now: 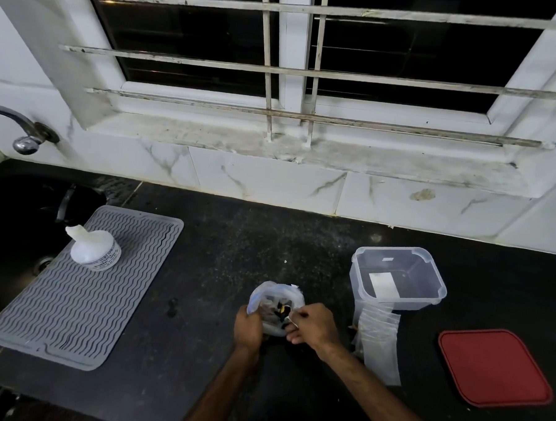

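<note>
Gripping plastic bag (273,302), both hands: left (248,329), right (312,324); dark contents indistinct.

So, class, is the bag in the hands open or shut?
Open: the left hand and right hand hold the mouth of the bag apart, and dark contents show inside.

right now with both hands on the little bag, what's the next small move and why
Probably carry the bag to the container and tip it in: the left hand grips its side, the right hand pinches its open rim, and the container stands lidless nearby, red lid aside.
</note>
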Motion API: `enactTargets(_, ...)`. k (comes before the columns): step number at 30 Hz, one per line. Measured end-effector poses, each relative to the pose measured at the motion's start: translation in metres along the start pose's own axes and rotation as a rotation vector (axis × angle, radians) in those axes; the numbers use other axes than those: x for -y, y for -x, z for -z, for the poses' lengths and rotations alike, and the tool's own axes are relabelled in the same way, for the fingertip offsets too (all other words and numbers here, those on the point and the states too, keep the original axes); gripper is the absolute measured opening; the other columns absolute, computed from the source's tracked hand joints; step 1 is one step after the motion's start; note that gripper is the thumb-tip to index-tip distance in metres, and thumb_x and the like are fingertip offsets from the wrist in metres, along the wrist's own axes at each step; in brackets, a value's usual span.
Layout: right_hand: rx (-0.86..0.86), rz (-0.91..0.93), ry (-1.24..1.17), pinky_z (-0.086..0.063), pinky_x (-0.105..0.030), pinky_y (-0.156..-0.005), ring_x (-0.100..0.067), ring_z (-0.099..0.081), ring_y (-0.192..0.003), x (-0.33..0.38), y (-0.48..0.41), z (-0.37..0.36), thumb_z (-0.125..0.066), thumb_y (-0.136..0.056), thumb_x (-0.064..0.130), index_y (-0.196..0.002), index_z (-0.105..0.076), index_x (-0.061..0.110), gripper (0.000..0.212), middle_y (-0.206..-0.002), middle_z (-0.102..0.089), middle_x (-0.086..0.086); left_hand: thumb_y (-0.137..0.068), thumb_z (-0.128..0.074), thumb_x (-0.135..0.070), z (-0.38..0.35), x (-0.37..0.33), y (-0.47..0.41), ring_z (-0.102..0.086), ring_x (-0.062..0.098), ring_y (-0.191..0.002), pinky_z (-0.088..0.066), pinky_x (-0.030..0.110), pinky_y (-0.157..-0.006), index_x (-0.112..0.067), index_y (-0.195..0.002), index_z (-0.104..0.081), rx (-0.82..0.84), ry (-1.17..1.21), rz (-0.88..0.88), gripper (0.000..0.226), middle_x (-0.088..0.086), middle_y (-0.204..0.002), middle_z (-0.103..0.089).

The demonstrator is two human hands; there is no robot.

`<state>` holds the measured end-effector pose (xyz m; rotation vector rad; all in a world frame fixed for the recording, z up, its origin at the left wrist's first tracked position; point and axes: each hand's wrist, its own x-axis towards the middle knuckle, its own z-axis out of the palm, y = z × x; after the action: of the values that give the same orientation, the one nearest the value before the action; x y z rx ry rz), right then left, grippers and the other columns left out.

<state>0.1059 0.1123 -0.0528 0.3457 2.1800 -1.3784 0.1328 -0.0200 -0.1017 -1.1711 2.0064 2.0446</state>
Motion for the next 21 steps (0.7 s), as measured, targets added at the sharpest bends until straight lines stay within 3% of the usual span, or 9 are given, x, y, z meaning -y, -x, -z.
enactTargets(4, -0.082, 0.085, 0.101, -0.054, -0.026, -0.046, -0.017, -0.067, -0.048, 0.0, 0.001, 0.003, -0.059, -0.093, 0.018, -0.077, -0.071, 0.01, 0.021, -0.062, -0.071, -0.009, -0.097, -0.046, -0.025, -0.002, 0.0, 0.002, -0.07, 0.028, -0.081, -0.055, 0.033, -0.054, -0.012, -0.104, -0.063, -0.056, -0.069, 0.019, 0.023, 0.012, -0.094, -0.071)
enactTargets(8, -0.046, 0.067, 0.106, -0.052, -0.025, -0.045, -0.015, -0.062, -0.046, -0.003, 0.003, 0.003, -0.061, -0.091, 0.021, -0.079, -0.073, 0.008, 0.021, -0.065, -0.07, -0.011, -0.096, -0.049, -0.03, -0.005, 0.003, 0.002, -0.071, 0.029, -0.08, -0.054, 0.03, -0.048, -0.011, -0.102, -0.064, -0.029, -0.064, 0.03, 0.025, 0.014, -0.093, -0.072)
enactTargets(12, 0.007, 0.024, 0.043, -0.049, -0.026, -0.048, -0.013, -0.058, -0.051, -0.007, 0.002, 0.006, -0.064, -0.09, 0.023, -0.081, -0.075, 0.007, 0.021, -0.069, -0.07, -0.011, -0.094, -0.054, -0.03, -0.002, -0.001, 0.006, -0.07, 0.03, -0.086, -0.054, 0.032, -0.052, -0.013, -0.109, -0.057, -0.037, -0.002, 0.03, 0.023, 0.012, -0.098, -0.069)
enactTargets(15, 0.048, 0.043, 0.031, -0.048, -0.026, -0.049, -0.014, -0.059, -0.054, -0.004, 0.005, 0.012, -0.065, -0.089, 0.028, -0.082, -0.075, 0.012, 0.021, -0.077, -0.073, -0.015, -0.092, -0.057, -0.019, 0.004, -0.004, 0.006, -0.069, 0.031, -0.09, -0.056, 0.036, -0.055, -0.012, -0.11, -0.051, -0.047, 0.111, 0.069, 0.021, 0.013, -0.1, -0.067)
enactTargets(21, 0.125, 0.092, 0.041, -0.043, -0.02, -0.046, -0.008, -0.058, -0.055, 0.006, 0.017, 0.029, -0.066, -0.09, 0.026, -0.083, -0.074, 0.016, 0.015, -0.072, -0.07, 0.0, -0.083, -0.065, -0.006, 0.005, -0.001, 0.0, -0.07, 0.04, -0.086, -0.057, 0.039, -0.05, -0.004, -0.115, -0.052, -0.074, 0.194, 0.123, 0.034, 0.025, -0.106, -0.065)
